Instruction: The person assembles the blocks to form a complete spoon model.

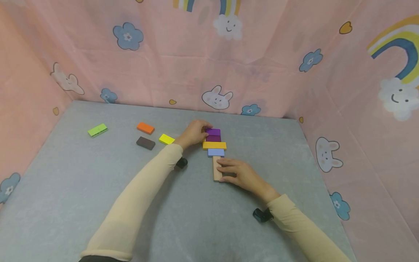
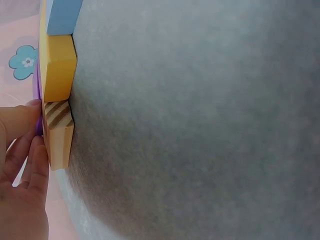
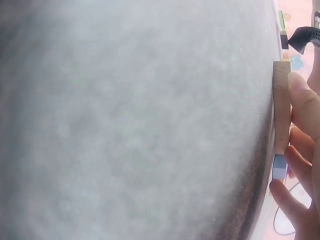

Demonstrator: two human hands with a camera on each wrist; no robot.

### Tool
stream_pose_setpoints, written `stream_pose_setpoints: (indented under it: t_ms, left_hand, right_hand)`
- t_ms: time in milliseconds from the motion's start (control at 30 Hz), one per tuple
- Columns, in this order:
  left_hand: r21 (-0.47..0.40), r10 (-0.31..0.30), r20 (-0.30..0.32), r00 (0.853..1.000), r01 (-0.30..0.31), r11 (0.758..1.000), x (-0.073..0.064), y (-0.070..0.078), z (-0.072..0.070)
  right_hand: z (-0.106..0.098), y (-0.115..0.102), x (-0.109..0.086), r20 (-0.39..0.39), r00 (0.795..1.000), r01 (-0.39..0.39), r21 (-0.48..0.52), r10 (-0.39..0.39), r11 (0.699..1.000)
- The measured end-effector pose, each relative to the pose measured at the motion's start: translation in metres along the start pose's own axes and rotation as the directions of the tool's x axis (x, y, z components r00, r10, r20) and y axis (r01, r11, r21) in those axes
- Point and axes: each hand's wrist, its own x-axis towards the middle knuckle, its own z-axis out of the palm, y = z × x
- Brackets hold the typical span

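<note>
A row of blocks lies on the table: two purple blocks (image 1: 213,135) at the far end, then a yellow-orange block (image 1: 214,145), a light blue block (image 1: 216,152) and a lengthwise plain wooden block (image 1: 217,171). My left hand (image 1: 194,133) touches the left side of the purple blocks, beside another wooden block (image 2: 60,142), which it mostly hides in the head view. The fingers of my right hand (image 1: 243,175) rest against the right side of the lengthwise wooden block (image 3: 282,107). In the right wrist view, its thumb lies near that block's close end.
Left of the row lie a bright yellow block (image 1: 166,139), an orange block (image 1: 145,128), a dark grey block (image 1: 145,143) and a green block (image 1: 97,130). Pink printed cloth (image 1: 255,72) hangs along the back and sides of the grey table (image 1: 82,189).
</note>
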Motion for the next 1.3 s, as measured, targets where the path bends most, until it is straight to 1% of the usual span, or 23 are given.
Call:
stream_pose_setpoints:
  t_ms: [200, 433, 600, 667, 767, 833, 900, 967, 1067, 1167, 1233, 1300]
  left_hand:
    - [0.002, 0.003, 0.001, 1.000, -0.003, 1.000, 0.002, -0.001, 0.000]
    - [0.005, -0.010, 0.009, 1.000, 0.010, 1.000, 0.002, 0.000, 0.000]
    - [0.004, -0.015, 0.003, 1.000, 0.015, 1.000, 0.001, 0.002, -0.001]
    - [-0.019, -0.021, 0.000, 1.000, 0.021, 1.000, 0.001, 0.003, -0.002]
    - [-0.083, -0.044, -0.002, 0.999, 0.044, 0.996, 0.000, 0.004, -0.005]
    - [-0.125, -0.052, -0.004, 0.999, 0.051, 0.991, -0.001, 0.004, -0.009]
    - [-0.149, -0.055, -0.009, 0.998, 0.053, 0.987, -0.002, 0.004, -0.014]
    - [-0.161, -0.060, -0.015, 0.998, 0.056, 0.985, -0.006, 0.004, -0.021]
    - [-0.152, -0.084, -0.041, 0.996, 0.077, 0.985, -0.017, 0.005, -0.037]
    - [-0.129, -0.107, -0.108, 0.988, 0.092, 0.987, -0.033, 0.002, -0.055]
    - [-0.105, -0.120, -0.168, 0.978, 0.104, 0.989, -0.045, -0.003, -0.066]
    - [-0.093, -0.138, -0.221, 0.966, 0.120, 0.988, -0.059, -0.011, -0.074]
  right_hand:
    - [-0.001, -0.001, 0.000, 0.009, 1.000, -0.012, 0.003, 0.012, 1.000]
    - [-0.001, -0.002, 0.000, 0.029, 0.999, -0.034, 0.006, 0.033, 0.999]
    - [-0.001, -0.002, 0.000, 0.031, 0.999, -0.036, 0.005, 0.035, 0.999]
    - [-0.001, -0.002, 0.000, 0.032, 0.999, -0.035, 0.002, 0.035, 0.999]
    - [-0.002, -0.003, 0.001, 0.036, 0.999, -0.040, 0.000, 0.040, 0.999]
    - [-0.002, -0.003, 0.001, 0.039, 0.998, -0.042, 0.003, 0.042, 0.999]
    - [-0.001, -0.003, 0.000, 0.041, 0.998, -0.045, 0.006, 0.045, 0.999]
    - [-0.001, -0.003, 0.000, 0.040, 0.998, -0.041, 0.006, 0.041, 0.999]
    - [0.000, -0.003, 0.000, 0.038, 0.998, -0.042, 0.008, 0.041, 0.999]
    - [0.000, -0.002, 0.000, 0.036, 0.998, -0.046, 0.010, 0.045, 0.999]
    - [-0.001, -0.002, 0.000, 0.038, 0.998, -0.046, 0.010, 0.046, 0.999]
    - [-0.001, -0.002, -0.001, 0.037, 0.998, -0.048, 0.014, 0.047, 0.999]
